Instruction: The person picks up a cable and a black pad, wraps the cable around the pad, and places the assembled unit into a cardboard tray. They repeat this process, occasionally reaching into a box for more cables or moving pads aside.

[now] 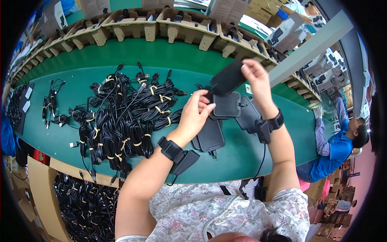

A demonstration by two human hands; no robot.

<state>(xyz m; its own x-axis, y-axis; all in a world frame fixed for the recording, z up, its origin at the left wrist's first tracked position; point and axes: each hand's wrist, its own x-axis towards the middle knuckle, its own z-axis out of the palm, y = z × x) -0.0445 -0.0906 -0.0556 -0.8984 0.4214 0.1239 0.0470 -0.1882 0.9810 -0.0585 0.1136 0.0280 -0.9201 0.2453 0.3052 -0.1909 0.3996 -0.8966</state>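
Observation:
My right hand (258,78) grips the upper right corner of a flat black rectangular panel (229,76), held tilted above the table. Closed at the panel's lower left end, my left hand (195,115) pinches a small black part there; its exact shape is partly hidden by my fingers. Below the hands lie several similar panels: one with a textured face (226,105) under the held one, another (248,113) beside it to the right, and more (211,135) stacked nearer to me. A large heap of coiled black cables (121,117), tied with pale bands, lies left of my left hand.
Cardboard trays (187,28) with black items line the far side of the green table (177,171). A grey post (312,48) slants at the right. A box of cables (86,205) stands below the table's left edge. Another person (340,147) sits at the right.

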